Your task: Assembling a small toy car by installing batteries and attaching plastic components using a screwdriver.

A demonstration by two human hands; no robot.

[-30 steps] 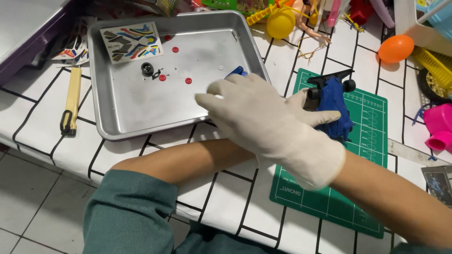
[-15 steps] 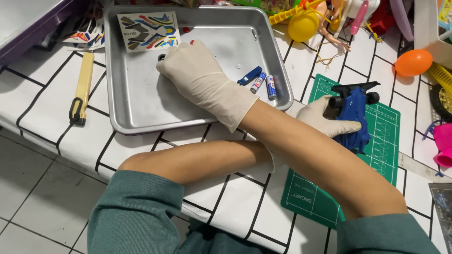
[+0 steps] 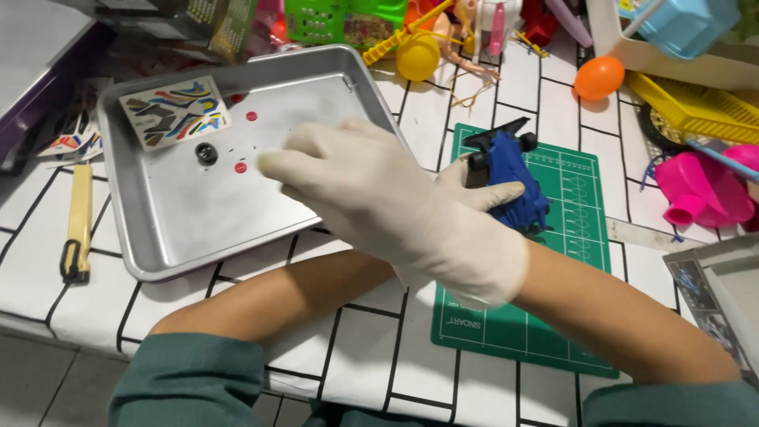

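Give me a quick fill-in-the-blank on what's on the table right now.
1. The left hand holds a blue toy car over the ____ cutting mat.
2. The right hand reaches across above the metal ____.
3. The sticker sheet lies in the tray's far ____ corner.
4. Both hands wear white ____.

Missing words: green; tray; left; gloves

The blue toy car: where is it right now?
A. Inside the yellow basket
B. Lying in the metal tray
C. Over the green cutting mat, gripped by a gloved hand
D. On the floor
C. The blue toy car sits above the green cutting mat, with the gloved left hand wrapped around it, while the right hand crosses over toward the metal tray.
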